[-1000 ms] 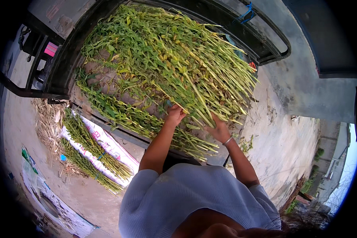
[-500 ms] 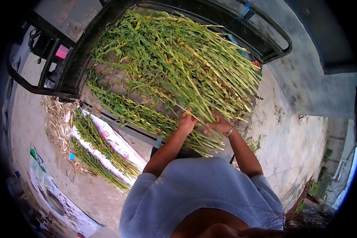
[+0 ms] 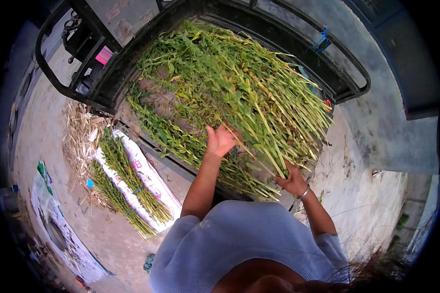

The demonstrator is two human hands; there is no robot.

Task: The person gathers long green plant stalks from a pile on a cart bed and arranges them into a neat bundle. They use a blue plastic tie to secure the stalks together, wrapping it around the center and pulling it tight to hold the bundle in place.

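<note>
A broad heap of cut leafy stalks point(image 3: 239, 83), green with some yellow leaves, covers the bed of a cart, leafy tops to the far left and bare stem ends to the right. My right hand point(image 3: 293, 180) is closed around the lower ends of several stalks at the heap's near right. To its left, my left hand point(image 3: 221, 140) has its thumb spread from the fingers and lies against the near side of the heap, beside a thin stem. Its fingertips are partly hidden by the plants. A narrower row of stalks point(image 3: 173, 141) runs along the cart's near edge.
Black metal rails point(image 3: 349, 78) bound the cart bed. On the ground at the left, tied bundles of stalks point(image 3: 124, 171) lie on a white printed sack point(image 3: 149, 183). Dry husks point(image 3: 76, 136) are piled beside it, and another white sheet point(image 3: 66, 234) lies further left.
My hands have moved apart: the right one down and to the right, now gripping stem ends; the left one slightly up and left, its fingers opened. The whole view has shifted a little.
</note>
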